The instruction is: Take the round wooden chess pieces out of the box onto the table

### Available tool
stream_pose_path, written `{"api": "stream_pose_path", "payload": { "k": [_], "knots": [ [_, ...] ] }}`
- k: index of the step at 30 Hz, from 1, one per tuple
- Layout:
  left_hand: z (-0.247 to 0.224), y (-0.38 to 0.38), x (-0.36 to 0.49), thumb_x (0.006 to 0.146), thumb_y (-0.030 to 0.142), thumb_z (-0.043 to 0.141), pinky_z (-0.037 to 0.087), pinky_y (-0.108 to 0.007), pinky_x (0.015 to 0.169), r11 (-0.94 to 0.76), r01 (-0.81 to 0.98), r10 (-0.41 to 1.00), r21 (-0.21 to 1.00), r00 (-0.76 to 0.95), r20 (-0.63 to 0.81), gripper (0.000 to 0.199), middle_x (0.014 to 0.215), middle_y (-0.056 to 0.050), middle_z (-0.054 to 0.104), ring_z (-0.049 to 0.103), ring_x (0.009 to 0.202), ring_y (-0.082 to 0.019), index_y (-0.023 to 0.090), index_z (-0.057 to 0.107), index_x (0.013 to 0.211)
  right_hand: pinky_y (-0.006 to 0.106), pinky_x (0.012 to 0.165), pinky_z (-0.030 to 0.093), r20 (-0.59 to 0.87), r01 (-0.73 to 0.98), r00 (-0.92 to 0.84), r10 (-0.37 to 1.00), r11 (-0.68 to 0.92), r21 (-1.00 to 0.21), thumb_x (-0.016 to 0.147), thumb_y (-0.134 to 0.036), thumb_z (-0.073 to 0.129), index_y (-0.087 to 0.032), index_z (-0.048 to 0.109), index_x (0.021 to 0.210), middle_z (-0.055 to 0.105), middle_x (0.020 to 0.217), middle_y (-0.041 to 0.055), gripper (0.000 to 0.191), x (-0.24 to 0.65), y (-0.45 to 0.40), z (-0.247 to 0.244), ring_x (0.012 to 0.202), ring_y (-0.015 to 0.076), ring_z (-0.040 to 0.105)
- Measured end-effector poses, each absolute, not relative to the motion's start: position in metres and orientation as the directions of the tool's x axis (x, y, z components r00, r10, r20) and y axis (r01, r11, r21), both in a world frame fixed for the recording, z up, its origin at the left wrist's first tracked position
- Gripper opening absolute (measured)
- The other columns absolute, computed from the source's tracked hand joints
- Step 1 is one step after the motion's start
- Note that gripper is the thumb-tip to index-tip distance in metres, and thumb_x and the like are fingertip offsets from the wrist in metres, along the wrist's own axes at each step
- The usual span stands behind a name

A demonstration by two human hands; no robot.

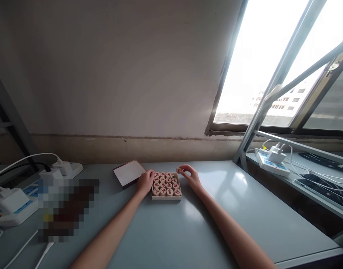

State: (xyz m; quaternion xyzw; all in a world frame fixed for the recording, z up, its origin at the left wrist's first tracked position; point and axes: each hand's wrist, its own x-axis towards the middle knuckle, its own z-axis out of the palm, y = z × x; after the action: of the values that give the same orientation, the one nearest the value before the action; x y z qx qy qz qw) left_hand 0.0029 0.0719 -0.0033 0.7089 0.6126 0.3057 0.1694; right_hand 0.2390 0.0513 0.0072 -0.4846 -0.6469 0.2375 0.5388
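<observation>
A shallow white box (pixel 166 198) holds rows of round wooden Chinese chess pieces (pixel 162 185), most with red characters facing up. At the box's far right corner, one piece (pixel 173 176) bears a dark character and appears to sit lower than its neighbours. My left hand (pixel 145 182) is closed at the box's left side, its fingertips at the far left edge. Just above the far right corner, my right hand (pixel 190 175) pinches a single chess piece (pixel 178 170) between thumb and fingers. The box lid (pixel 130 173), pale inside with a dark rim, lies behind my left hand.
The grey-blue desk (pixel 165 231) meets a wall at the back. Power strips (pixel 73 171) with plugs and cables stand at the left, beside a pixelated dark object (pixel 69 211). On the right are a metal frame post (pixel 251 123) and a shelf with another power strip (pixel 272 163).
</observation>
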Motion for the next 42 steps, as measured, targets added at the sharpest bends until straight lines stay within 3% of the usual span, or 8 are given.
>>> {"api": "stream_pose_path", "payload": {
  "k": [6, 9, 14, 18, 24, 31, 38, 42],
  "knots": [
    [-0.005, 0.074, 0.001, 0.092, 0.027, 0.039, 0.041, -0.026, 0.072, -0.239, 0.746, 0.962, 0.621, 0.096, 0.255, 0.027, 0.1, -0.005, 0.07, 0.063, 0.093, -0.021, 0.02, 0.065, 0.098, 0.043, 0.085, 0.039, 0.296, 0.754, 0.167, 0.941, 0.071, -0.653, 0.081, -0.042, 0.052, -0.023, 0.065, 0.092, 0.067, 0.093, 0.0056, 0.026, 0.272, 0.055, 0.001, 0.087, 0.0234, 0.058],
    [-0.005, 0.074, 0.001, 0.092, 0.027, 0.039, 0.042, -0.026, 0.073, -0.236, 0.741, 0.964, 0.628, 0.097, 0.247, 0.027, 0.1, -0.005, 0.07, 0.063, 0.092, -0.021, 0.02, 0.065, 0.099, 0.048, 0.091, 0.033, 0.426, 0.88, 0.29, 0.857, -0.065, -0.47, 0.083, -0.039, 0.051, -0.023, 0.063, 0.107, 0.059, 0.114, 0.0107, 0.031, 0.277, 0.052, 0.002, 0.108, 0.0292, 0.05],
    [-0.004, 0.073, 0.002, 0.092, 0.027, 0.039, 0.043, -0.027, 0.073, -0.236, 0.754, 0.965, 0.613, 0.105, 0.242, 0.029, 0.101, -0.006, 0.07, 0.063, 0.093, -0.022, 0.019, 0.065, 0.1, 0.045, 0.097, 0.029, 0.485, 0.9, -0.101, 0.868, 0.288, -0.327, 0.087, -0.041, 0.05, -0.034, 0.066, 0.106, 0.055, 0.123, 0.0041, 0.025, 0.252, 0.038, 0.018, 0.116, 0.0262, 0.044],
    [-0.004, 0.073, 0.002, 0.092, 0.027, 0.038, 0.044, -0.027, 0.075, -0.227, 0.764, 0.966, 0.604, 0.1, 0.236, 0.029, 0.103, -0.006, 0.07, 0.063, 0.094, -0.022, 0.02, 0.065, 0.102, 0.048, 0.101, 0.025, 0.359, 0.84, -0.27, 0.893, 0.401, -0.367, 0.086, -0.047, 0.051, -0.036, 0.069, 0.096, 0.058, 0.121, 0.001, 0.023, 0.232, 0.029, 0.019, 0.115, 0.0254, 0.045],
    [-0.003, 0.072, 0.002, 0.092, 0.028, 0.038, 0.044, -0.027, 0.075, -0.222, 0.768, 0.967, 0.601, 0.097, 0.234, 0.03, 0.103, -0.006, 0.07, 0.063, 0.094, -0.022, 0.02, 0.065, 0.102, 0.045, 0.097, 0.03, 0.363, 0.751, -0.167, 0.917, 0.357, -0.555, 0.079, -0.049, 0.061, -0.028, 0.066, 0.087, 0.063, 0.108, 0.0029, 0.023, 0.232, 0.031, 0.017, 0.106, 0.0236, 0.05],
    [-0.004, 0.073, 0.002, 0.092, 0.027, 0.038, 0.043, -0.027, 0.074, -0.233, 0.778, 0.964, 0.584, 0.107, 0.244, 0.029, 0.102, -0.007, 0.07, 0.063, 0.094, -0.022, 0.02, 0.065, 0.101, 0.027, 0.063, 0.04, 0.174, 0.569, -0.095, 0.98, 0.197, -0.799, 0.075, -0.048, 0.061, -0.021, 0.057, 0.091, 0.066, 0.081, 0.0014, 0.031, 0.269, 0.035, 0.029, 0.071, 0.0164, 0.057],
    [-0.003, 0.071, 0.002, 0.093, 0.027, 0.037, 0.042, -0.026, 0.072, -0.234, 0.787, 0.964, 0.57, 0.112, 0.24, 0.029, 0.101, -0.007, 0.07, 0.064, 0.092, -0.022, 0.019, 0.064, 0.101, 0.033, 0.071, 0.036, 0.252, 0.896, 0.166, 0.953, -0.039, -0.442, 0.081, -0.046, 0.054, -0.022, 0.053, 0.074, 0.063, 0.08, 0.0025, 0.025, 0.296, 0.04, 0.011, 0.071, 0.0178, 0.054],
    [-0.001, 0.07, 0.003, 0.092, 0.026, 0.037, 0.042, -0.027, 0.073, -0.232, 0.788, 0.964, 0.57, 0.109, 0.241, 0.029, 0.102, -0.007, 0.07, 0.063, 0.094, -0.022, 0.019, 0.064, 0.102, 0.034, 0.078, 0.037, 0.37, 0.908, 0.043, 0.928, 0.118, -0.403, 0.085, -0.041, 0.051, -0.023, 0.061, 0.082, 0.059, 0.093, 0.0045, 0.021, 0.28, 0.036, 0.018, 0.082, 0.0186, 0.054]
  ]
}}
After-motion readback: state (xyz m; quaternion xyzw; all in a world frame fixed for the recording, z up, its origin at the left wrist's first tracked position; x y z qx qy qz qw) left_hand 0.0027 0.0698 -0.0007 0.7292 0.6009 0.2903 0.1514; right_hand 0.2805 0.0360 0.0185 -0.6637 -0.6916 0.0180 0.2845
